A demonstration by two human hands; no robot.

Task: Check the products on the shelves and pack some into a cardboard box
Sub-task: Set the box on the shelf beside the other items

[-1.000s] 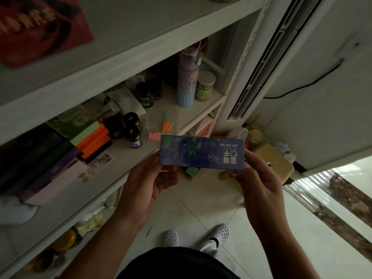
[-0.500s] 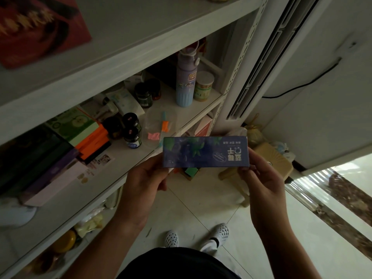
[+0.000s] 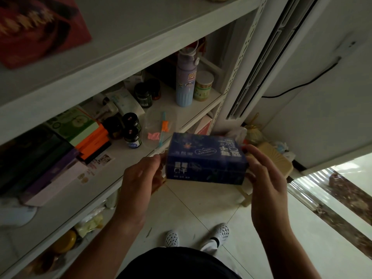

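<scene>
I hold a dark blue product box [image 3: 205, 158] with white printed characters in front of me, above the tiled floor. My left hand [image 3: 138, 182] grips its left end and my right hand [image 3: 265, 184] grips its right end. The box is tilted so that both its top face and its front face show. It hangs just off the front edge of the white middle shelf [image 3: 141, 156]. No cardboard packing box is in view.
On the middle shelf stand dark jars [image 3: 130, 135], a lilac-blue bottle [image 3: 185, 83], a green-labelled tin [image 3: 203, 85], and stacked orange, green and purple boxes [image 3: 66, 146]. A red box [image 3: 38, 27] lies on the upper shelf. A beige stool [image 3: 271, 160] stands behind the blue box.
The blue box has been rotated in my hands: earlier only one broad face showed, now a second face is turned toward me. Both hands have shifted slightly along with it.
</scene>
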